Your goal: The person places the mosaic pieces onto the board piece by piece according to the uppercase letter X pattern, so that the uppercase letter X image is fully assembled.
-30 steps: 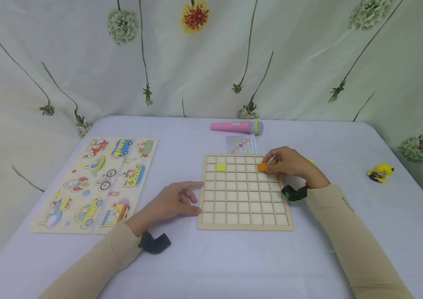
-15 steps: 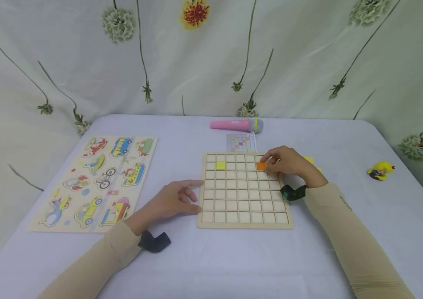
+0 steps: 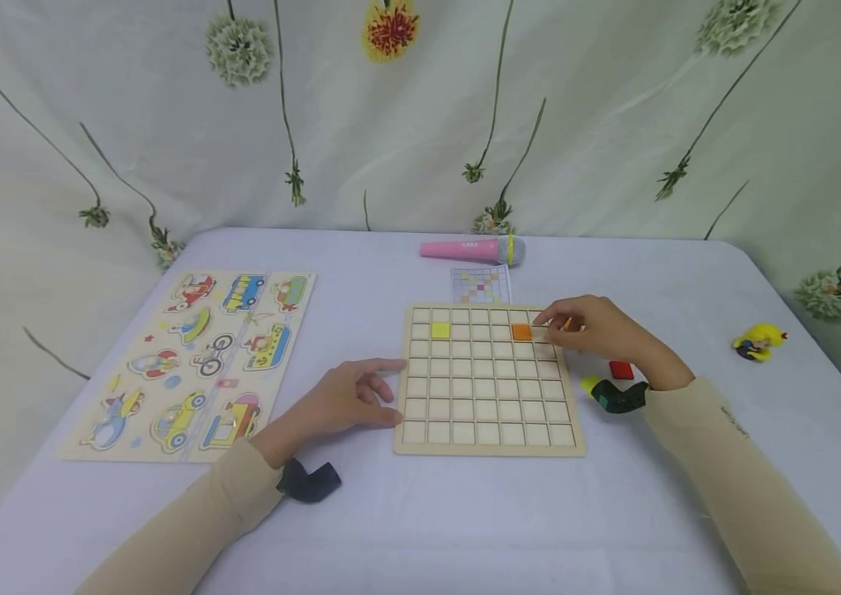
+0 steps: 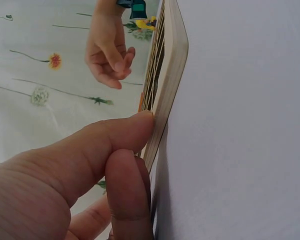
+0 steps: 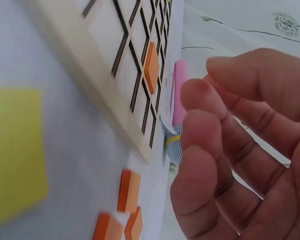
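A wooden grid board (image 3: 487, 451) lies flat, with a yellow tile (image 3: 440, 330) and an orange tile (image 3: 521, 332) in its second row. My left hand (image 3: 342, 401) touches the board's left edge with index finger and thumb spread apart; in the left wrist view the board's rim (image 4: 172, 65) meets a fingertip. Over the upper right corner hovers my right hand (image 3: 599, 335), fingers loosely bent and holding nothing. The right wrist view shows it apart from the orange tile (image 5: 151, 67). Loose orange tiles (image 5: 129, 190) lie beyond the board's edge.
A red tile (image 3: 621, 369) and a yellow tile (image 5: 15, 155) lie right of the board. Behind it are a printed pattern card (image 3: 482, 284) and a pink toy microphone (image 3: 465, 249). A picture puzzle board (image 3: 140, 426) lies left, a yellow duck toy (image 3: 758, 340) far right.
My right hand has let go of the orange tile, which stays in its cell, and moved right. The red tile has come into sight. My left hand stays at the board's edge.
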`<state>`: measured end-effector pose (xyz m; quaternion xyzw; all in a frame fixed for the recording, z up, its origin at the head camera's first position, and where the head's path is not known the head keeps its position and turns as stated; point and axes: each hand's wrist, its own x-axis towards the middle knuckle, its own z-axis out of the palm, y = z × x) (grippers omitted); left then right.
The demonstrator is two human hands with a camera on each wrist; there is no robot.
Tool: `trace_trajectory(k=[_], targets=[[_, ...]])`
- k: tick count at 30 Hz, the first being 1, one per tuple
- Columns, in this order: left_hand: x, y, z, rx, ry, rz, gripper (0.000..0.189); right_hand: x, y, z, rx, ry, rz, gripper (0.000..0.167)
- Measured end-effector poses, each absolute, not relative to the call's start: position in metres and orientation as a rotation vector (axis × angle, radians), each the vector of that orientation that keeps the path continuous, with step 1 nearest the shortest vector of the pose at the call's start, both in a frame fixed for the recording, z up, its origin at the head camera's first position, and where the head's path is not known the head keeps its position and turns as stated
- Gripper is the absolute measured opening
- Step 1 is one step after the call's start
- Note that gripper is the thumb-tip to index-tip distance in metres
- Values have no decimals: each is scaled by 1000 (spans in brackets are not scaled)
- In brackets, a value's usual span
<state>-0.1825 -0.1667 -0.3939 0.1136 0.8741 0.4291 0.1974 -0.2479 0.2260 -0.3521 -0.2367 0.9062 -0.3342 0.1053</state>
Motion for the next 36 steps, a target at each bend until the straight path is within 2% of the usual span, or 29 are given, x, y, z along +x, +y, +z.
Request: trace_trajectory(k=[12, 17, 25, 36], targets=[[-184, -166, -392, 324, 2447, 1199, 80, -224, 275, -348, -701, 2565, -902, 15], [-184, -165, -392, 327, 2443, 1204, 80, -222, 290, -358, -722, 2439, -984, 20], [-182, -165, -391, 312, 2445, 1203, 80, -220, 295, -366, -687, 2383, -1046, 28], [-180, -166, -391, 320, 2441, 1218, 80, -218, 295, -368, -693, 2437, -996, 23]])
